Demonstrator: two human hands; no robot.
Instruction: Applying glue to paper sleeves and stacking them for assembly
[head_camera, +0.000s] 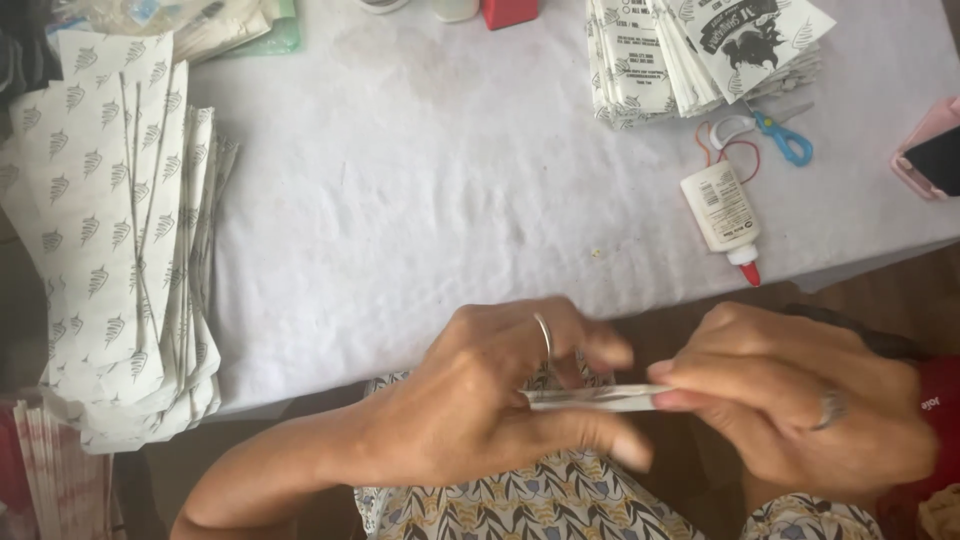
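Both hands at table edge, left hand (490, 395) and right hand (800, 400) pinching a flat folded paper (600, 398) edge-on between them, glue bottle (722, 210) and scissors (770, 128) beyond, paper stack (110, 250) at left

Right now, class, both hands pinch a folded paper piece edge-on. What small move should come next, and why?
Probably run the left hand fingertips along the folded paper piece to press its crease, while the right hand steadies the other end. The piece is held flat between both hands, above the lap, with nothing laid on the table before them.
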